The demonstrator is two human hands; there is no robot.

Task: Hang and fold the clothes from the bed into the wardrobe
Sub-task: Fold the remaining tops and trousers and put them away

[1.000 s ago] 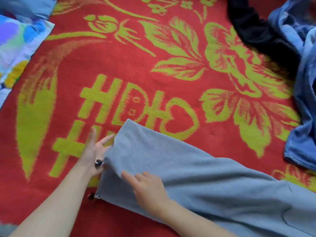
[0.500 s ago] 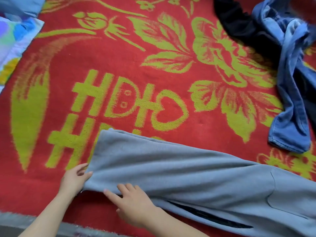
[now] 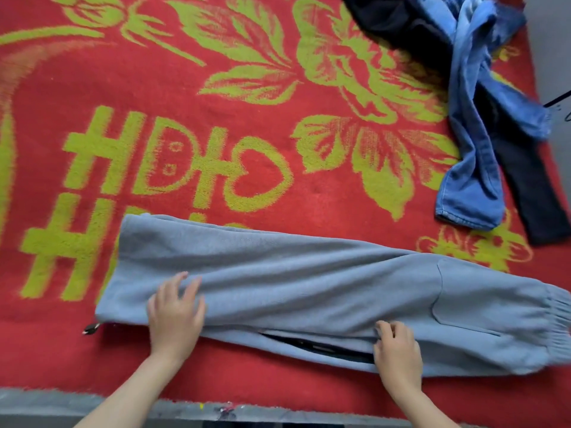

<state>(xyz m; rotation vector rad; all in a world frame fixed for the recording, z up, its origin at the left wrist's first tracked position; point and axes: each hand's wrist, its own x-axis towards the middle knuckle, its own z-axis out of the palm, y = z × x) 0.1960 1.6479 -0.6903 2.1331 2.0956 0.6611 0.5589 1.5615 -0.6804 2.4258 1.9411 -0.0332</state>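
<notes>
Smoothing the grey trousers flat before the next fold seems to be the step in hand; they lie lengthwise across the near part of the red blanket, one leg doubled over the other. At the far left end a small metal pull pokes out from the near corner; it should be tucked under so that it does not snag. Just beside it, the left hand lies flat on the cloth with fingers spread, pressing and gripping nothing. That palm would do well to anchor the leg end while wrinkles are swept rightward towards the elastic band. Midway along the near edge a dark slit gapes between the layers; the edges need lining up there. The right hand sits at that edge with fingers bent onto the fabric; I cannot tell whether it pinches a fold or only pushes. At the upper right, well apart, the blue jeans lie tangled with a dark garment, neither yet folded.

Counted: one pair of grey trousers; one pair of jeans; one dark garment, as far as the tangle shows; one blanket; one pull; two hands.
</notes>
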